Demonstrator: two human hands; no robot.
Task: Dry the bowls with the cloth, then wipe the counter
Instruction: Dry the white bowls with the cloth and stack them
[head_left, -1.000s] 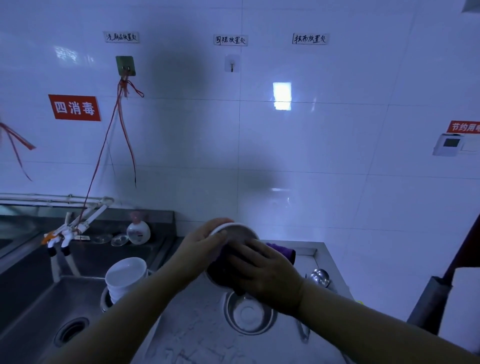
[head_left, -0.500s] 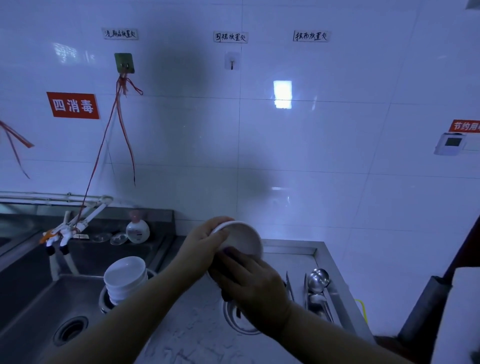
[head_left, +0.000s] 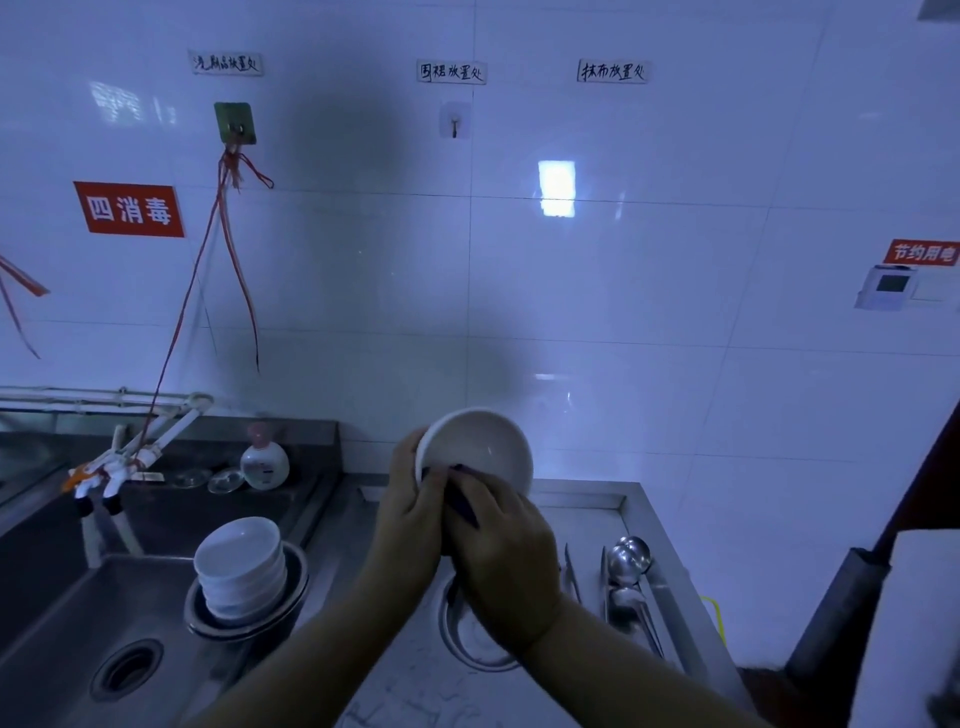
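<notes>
I hold a white bowl (head_left: 480, 452) up over the steel counter (head_left: 395, 675), tilted with its underside toward the wall. My left hand (head_left: 410, 512) grips its left rim. My right hand (head_left: 501, 561) presses a dark purple cloth (head_left: 462, 496) against the bowl's lower edge; most of the cloth is hidden under the fingers. A stack of white bowls (head_left: 241, 569) sits in a metal basin (head_left: 291, 613) at the sink's right side.
The sink (head_left: 67, 623) with a drain (head_left: 127, 670) lies to the left, a faucet (head_left: 111, 467) and soap bottle (head_left: 264, 460) behind it. A metal dish (head_left: 467, 644) lies on the counter under my hands. Ladles and utensils (head_left: 626, 571) rest along the right edge.
The bowl has turned, its pale outer side now showing more. My right hand with the cloth slid from the bowl's front down to its lower edge.
</notes>
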